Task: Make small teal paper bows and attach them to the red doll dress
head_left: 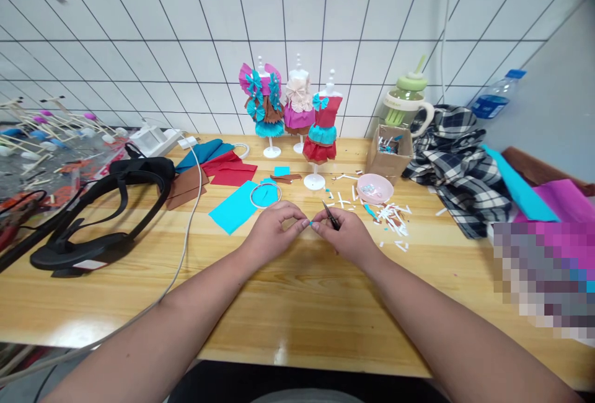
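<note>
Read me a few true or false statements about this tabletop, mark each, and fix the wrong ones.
The right hand holds a dark pointed tool. True.
The pink bowl sits left of both hands. False: the pink bowl is on their right.
Three dress forms stand near the tiled wall. True.
The ring lies on red paper. False: the ring lies over turquoise paper.
The left hand touches a small blue piece. True.

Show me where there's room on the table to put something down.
The biggest bare patch of table lies between the left arm, right arm and near edge. Another, right of the right arm, borders the white scraps and checked cloth. Past the left hand and right hand it's crowded: blue paper, dressed stands, pink bowl, box. Black headgear crowds the left.
</note>
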`<state>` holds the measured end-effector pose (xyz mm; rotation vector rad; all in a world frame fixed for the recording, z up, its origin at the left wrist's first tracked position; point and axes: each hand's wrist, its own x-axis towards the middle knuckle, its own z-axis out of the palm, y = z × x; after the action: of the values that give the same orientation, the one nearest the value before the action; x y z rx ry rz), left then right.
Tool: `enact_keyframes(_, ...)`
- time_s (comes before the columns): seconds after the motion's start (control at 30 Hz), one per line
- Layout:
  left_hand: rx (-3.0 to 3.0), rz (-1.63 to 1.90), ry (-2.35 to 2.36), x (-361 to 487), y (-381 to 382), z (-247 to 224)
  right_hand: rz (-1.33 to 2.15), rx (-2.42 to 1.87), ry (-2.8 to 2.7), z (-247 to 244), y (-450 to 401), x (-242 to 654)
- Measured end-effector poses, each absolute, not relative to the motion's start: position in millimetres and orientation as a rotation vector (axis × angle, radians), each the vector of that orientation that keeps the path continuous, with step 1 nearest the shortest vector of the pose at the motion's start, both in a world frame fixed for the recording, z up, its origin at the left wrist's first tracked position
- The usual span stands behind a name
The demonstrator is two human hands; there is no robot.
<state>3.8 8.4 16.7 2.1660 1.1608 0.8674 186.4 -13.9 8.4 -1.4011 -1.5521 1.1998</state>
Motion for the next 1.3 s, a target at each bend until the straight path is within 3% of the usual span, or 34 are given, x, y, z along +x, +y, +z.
enact_keyframes(0.43, 2.306, 0.779, 1.176, 4.3, 4.6, 18.4, 0.857, -1.459, -1.813, 10.2, -18.8, 187.2)
enact_keyframes(0.77, 1.491, 1.010, 1.245, 2.9, 10.2, 17.6, 1.001, -1.380, -1.871, 4.2, -24.9, 180.9)
enact_keyframes(1.3, 1.708, 0.876, 1.155, 8.6, 5.8, 19.6, 1.080, -1.331, -1.825, 5.8, -23.4, 178.5)
